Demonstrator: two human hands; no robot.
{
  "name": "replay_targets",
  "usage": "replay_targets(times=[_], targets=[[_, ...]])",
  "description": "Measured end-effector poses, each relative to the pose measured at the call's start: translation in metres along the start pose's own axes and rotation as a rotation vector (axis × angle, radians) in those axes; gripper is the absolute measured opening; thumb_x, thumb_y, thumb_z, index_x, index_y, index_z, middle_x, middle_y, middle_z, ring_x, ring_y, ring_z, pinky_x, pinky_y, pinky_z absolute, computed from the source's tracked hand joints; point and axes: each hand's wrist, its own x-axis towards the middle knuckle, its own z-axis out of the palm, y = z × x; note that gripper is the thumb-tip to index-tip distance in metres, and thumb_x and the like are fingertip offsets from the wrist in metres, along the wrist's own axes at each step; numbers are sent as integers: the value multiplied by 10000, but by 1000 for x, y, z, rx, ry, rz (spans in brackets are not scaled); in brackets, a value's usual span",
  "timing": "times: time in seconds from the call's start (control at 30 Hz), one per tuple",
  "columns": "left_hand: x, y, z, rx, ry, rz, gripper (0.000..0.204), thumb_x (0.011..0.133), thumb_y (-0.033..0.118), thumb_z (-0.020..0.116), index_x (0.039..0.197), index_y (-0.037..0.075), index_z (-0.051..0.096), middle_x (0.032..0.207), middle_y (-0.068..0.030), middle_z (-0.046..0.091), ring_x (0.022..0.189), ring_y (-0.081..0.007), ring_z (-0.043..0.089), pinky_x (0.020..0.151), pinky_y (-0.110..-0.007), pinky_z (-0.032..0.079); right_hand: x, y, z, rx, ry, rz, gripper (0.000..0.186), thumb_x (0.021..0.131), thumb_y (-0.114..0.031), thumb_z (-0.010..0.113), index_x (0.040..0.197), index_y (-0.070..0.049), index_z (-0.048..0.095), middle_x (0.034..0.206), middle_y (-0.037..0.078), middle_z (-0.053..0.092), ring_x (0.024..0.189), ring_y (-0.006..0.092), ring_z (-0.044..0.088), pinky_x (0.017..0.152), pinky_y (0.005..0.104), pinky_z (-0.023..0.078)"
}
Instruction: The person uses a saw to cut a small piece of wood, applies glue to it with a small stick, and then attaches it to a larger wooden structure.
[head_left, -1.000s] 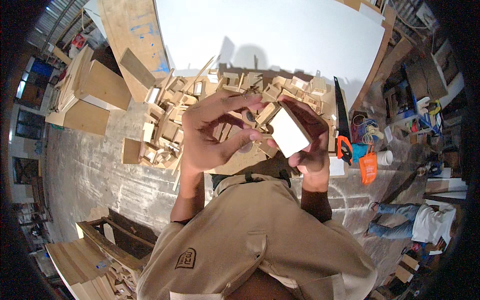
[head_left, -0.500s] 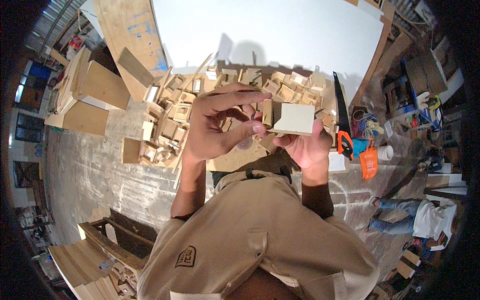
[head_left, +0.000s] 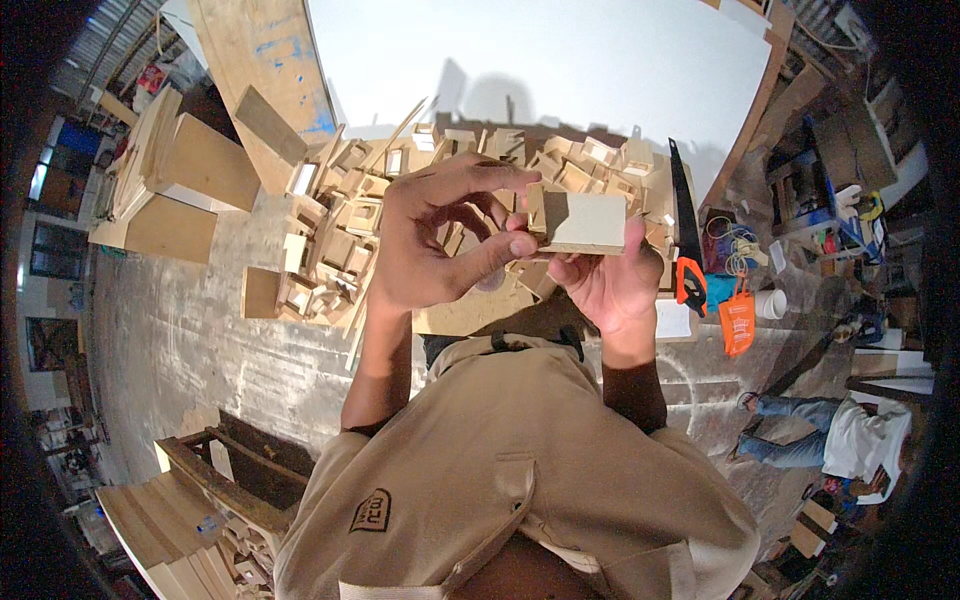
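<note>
Above a heap of small wooden pieces, both my hands hold one small wooden block assembly (head_left: pixel 592 224), with a white-faced board and an upright wood strip at its left end. My left hand (head_left: pixel 425 235) is closed in a pinch at that strip, thumb below and forefinger above; its other fingers curl behind. From the right, my right hand (head_left: pixel 615 285) grips the board, its thumb against the right edge and fingers partly hidden underneath. Similar small wooden pieces (head_left: pixel 345 237) lie piled just beyond and to the left of my hands.
A handsaw with an orange handle (head_left: pixel 690 285) lies right of the pile, near an orange bag (head_left: pixel 737 322) and a white cup (head_left: pixel 770 304). A large white panel (head_left: pixel 560 60) stretches across the far side. Wooden boxes (head_left: pixel 205 165) stand left. A person (head_left: pixel 850 435) is at far right.
The block assembly has shifted slightly up and left and tilted a little, with both hands moving along. My grip on it looks much the same.
</note>
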Motion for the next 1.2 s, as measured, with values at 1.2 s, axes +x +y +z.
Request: replay_targets(times=[1.2], targets=[[7, -20, 5, -54, 44, 6, 294, 721, 7, 792, 990, -50, 690, 868, -94, 660, 711, -77, 611, 560, -179, 462, 4, -4, 10, 297, -42, 29, 649, 876, -448, 654, 1273, 33, 475, 1099, 202, 645, 946, 327, 680, 813, 453, 606]])
